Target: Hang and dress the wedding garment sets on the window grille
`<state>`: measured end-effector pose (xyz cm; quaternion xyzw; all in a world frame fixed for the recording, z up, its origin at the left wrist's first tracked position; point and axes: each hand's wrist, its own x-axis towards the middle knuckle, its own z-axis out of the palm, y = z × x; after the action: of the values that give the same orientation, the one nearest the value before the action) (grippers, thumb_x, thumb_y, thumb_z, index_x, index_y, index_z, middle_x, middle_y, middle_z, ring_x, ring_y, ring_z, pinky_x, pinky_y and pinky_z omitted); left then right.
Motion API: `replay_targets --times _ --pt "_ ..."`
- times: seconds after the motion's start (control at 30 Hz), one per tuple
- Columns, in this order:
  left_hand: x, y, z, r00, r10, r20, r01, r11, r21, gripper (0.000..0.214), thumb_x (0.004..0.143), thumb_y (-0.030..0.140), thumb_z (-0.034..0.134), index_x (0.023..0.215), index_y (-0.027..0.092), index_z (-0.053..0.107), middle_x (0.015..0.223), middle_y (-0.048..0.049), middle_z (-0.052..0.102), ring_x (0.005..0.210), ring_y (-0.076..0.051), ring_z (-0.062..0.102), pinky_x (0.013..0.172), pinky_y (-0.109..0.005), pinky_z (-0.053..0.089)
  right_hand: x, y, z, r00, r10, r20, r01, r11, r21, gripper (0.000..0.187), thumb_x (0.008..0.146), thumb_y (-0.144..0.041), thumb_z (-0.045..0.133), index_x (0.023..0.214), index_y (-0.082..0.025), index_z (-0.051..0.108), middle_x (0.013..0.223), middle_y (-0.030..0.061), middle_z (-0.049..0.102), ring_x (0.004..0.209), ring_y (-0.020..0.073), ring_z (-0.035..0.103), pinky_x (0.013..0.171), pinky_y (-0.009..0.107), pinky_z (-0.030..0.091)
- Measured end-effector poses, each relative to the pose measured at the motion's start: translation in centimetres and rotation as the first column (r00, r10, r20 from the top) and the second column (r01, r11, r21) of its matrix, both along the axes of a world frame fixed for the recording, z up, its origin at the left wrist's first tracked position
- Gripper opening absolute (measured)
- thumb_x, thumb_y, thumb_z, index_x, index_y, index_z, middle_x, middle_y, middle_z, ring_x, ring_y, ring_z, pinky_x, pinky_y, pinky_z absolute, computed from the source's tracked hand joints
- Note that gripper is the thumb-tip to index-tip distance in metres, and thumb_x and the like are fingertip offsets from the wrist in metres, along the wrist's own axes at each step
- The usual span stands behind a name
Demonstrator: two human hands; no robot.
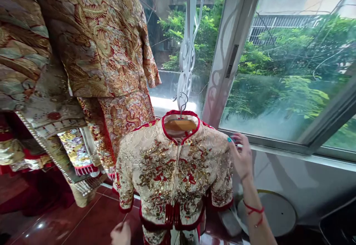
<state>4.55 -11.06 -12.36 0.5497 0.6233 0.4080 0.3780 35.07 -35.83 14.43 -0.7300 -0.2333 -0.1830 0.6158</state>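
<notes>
A cream jacket (pixel 178 174) with gold sequins, red embroidery and red trim hangs in front of me on a wooden hanger (pixel 180 125). My right hand (pixel 242 156) is at the jacket's shoulder on the right, its thumb on the cloth and the fingers curled at the edge. A red string bracelet (pixel 253 210) circles that wrist. Low in the view, my left hand (pixel 121 234) is below the left sleeve's hem, apart from it. Its fingers look curled in with nothing seen in them, though it is slightly blurred and cut by the frame's edge.
Several embroidered gold and red garments (pixel 108 41) hang at the left. A white scrolled metal stand (pixel 185 56) bears the hanger in front of a sliding window (pixel 278 78). A round white lid-like disc (pixel 274 213) leans by the wall at the lower right, above red floor tiles (pixel 80 219).
</notes>
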Motion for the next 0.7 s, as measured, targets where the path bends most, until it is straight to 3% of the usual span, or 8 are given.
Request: replay_targets --times 0.03,0.1,0.2,0.3,0.37,0.47,0.63,0.7 --pt "-0.4 1.0 2.1 0.999 0.043 0.024 -0.044 0.998 0.042 0.027 0.076 0.049 0.056 0.082 0.024 0.055 0.071 -0.0026 0.058 0.075 -0.031 0.063 0.069 -0.051 0.052 1.9 -1.1 -1.3 0.997 -0.055 0.055 0.058 0.997 -0.05 0.058 0.077 -0.059 0.062 0.122 -0.022 0.057 0.127 0.0118 0.059 0.111 0.0281 0.053 0.093 0.044 0.043" --pt "-0.2 3.4 7.6 0.984 0.088 0.153 -0.126 0.957 0.262 0.035 0.075 0.051 0.055 0.094 0.022 0.053 0.091 -0.0066 0.06 0.094 -0.031 0.061 0.085 -0.049 0.049 4.8 -2.0 -3.5 0.998 0.029 0.063 -0.022 0.995 -0.101 0.057 0.082 -0.06 0.055 0.123 -0.02 0.058 0.129 0.0134 0.06 0.116 0.0295 0.054 0.097 0.045 0.043" --pt "2.5 7.4 16.5 0.922 -0.37 0.113 0.264 0.816 0.514 0.043 0.081 0.054 0.046 0.11 0.022 0.052 0.112 -0.0088 0.061 0.11 -0.026 0.057 0.096 -0.04 0.045 6.5 -1.7 -4.8 0.988 0.119 0.098 -0.107 0.988 -0.112 0.049 0.088 -0.057 0.048 0.11 -0.017 0.066 0.111 0.0133 0.069 0.101 0.0274 0.062 0.088 0.039 0.047" --pt "5.1 10.2 21.8 0.879 -0.467 -0.098 0.429 0.684 0.59 0.04 0.08 0.056 0.042 0.094 0.021 0.056 0.096 -0.0076 0.065 0.096 -0.025 0.06 0.083 -0.034 0.048 6.6 -1.1 -4.3 0.985 0.099 0.14 -0.09 0.993 -0.075 0.045 0.087 -0.056 0.05 0.093 -0.016 0.07 0.092 0.0097 0.071 0.083 0.0239 0.061 0.075 0.033 0.047" --pt "5.6 10.8 22.6 0.894 -0.415 -0.166 0.421 0.657 0.625 0.034 0.08 0.053 0.042 0.083 0.021 0.054 0.081 -0.0045 0.063 0.081 -0.022 0.058 0.072 -0.031 0.047 6.8 -0.9 -3.8 0.989 0.064 0.133 -0.06 0.998 -0.035 0.044 0.085 -0.057 0.052 0.08 -0.016 0.069 0.078 0.006 0.067 0.071 0.0205 0.056 0.066 0.03 0.044" --pt "4.9 10.1 21.6 0.92 -0.353 -0.17 0.375 0.665 0.645 0.028 0.08 0.049 0.046 0.074 0.022 0.05 0.065 0.0014 0.053 0.063 -0.017 0.049 0.061 -0.027 0.038 7.7 -0.1 -3.3 0.996 -0.005 0.094 0.002 1.0 0.029 0.047 0.079 -0.062 0.056 0.066 -0.017 0.063 0.062 0.0014 0.055 0.061 0.017 0.045 0.056 0.028 0.036" --pt "4.3 8.5 19.2 0.964 -0.262 0.051 0.158 0.715 0.681 0.024 0.082 0.045 0.05 0.079 0.021 0.049 0.063 0.0053 0.043 0.057 -0.013 0.04 0.056 -0.026 0.033 10.4 2.8 -2.7 0.984 0.168 -0.062 -0.166 0.985 0.034 0.056 0.07 -0.074 0.055 0.057 -0.02 0.051 0.055 -0.0019 0.044 0.057 0.0136 0.036 0.053 0.027 0.032" --pt "4.3 8.5 18.7 0.965 -0.258 0.055 0.158 0.732 0.663 0.024 0.081 0.045 0.052 0.082 0.021 0.049 0.062 0.0062 0.041 0.055 -0.013 0.038 0.055 -0.026 0.032 11.2 3.1 -2.6 0.976 0.201 -0.084 -0.201 0.979 0.005 0.057 0.07 -0.075 0.053 0.056 -0.02 0.05 0.055 -0.0021 0.044 0.057 0.0133 0.036 0.053 0.027 0.033"
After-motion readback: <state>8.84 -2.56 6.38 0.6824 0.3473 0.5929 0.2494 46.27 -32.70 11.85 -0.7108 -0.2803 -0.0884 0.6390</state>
